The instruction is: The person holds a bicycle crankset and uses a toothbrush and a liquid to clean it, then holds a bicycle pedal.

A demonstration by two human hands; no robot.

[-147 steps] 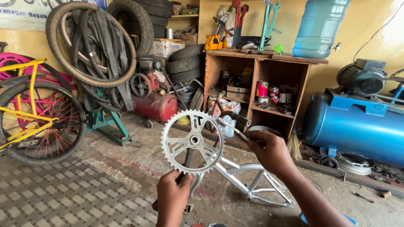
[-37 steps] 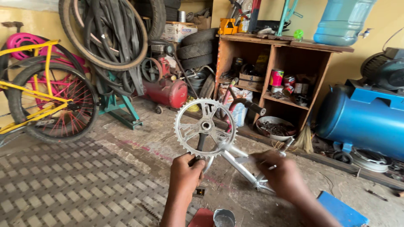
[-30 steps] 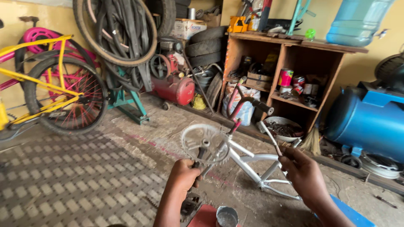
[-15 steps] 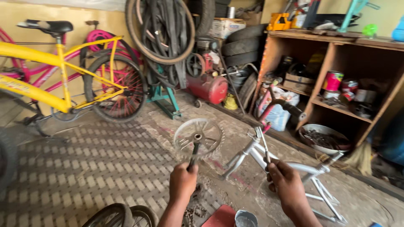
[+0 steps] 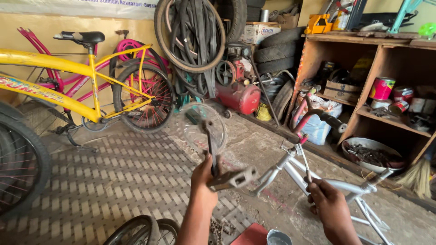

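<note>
Crankset: the silver toothed chainring with its dark crank arm and grey block pedal (image 5: 210, 144) was up in the air in front of the person, over the patterned floor mat. The ring was motion-blurred, so it looked like it was spinning or swinging.

Left hand: the left hand (image 5: 203, 174) was closed around the crank arm just above the pedal, with the chainring end pointing up and away.

Right hand: the right hand (image 5: 328, 206) was wrapped around a thin rod or tool that ran up toward the silver-white bare bicycle frame (image 5: 327, 179). Couldn't tell exactly what that rod was. The two hands were well apart.

Frame: it lay low on the concrete floor to the right, with a black handlebar grip (image 5: 330, 121) sticking up behind it.

Step in hand: looked to me like the crankset was being carried toward the frame, not fitted yet.

Next move: I'd guess it called for bringing the axle end down level with the frame's bottom bracket and steadying the frame with the other hand.

Around: a yellow bicycle with a black saddle (image 5: 86, 86) stood to the left with a pink bicycle (image 5: 129, 47) behind it, a red compressor tank (image 5: 238, 96) sat by the wall under hanging black tyres and tubes (image 5: 190, 31), and a wooden shelf unit with tins (image 5: 386, 86) stood to the right.
</note>
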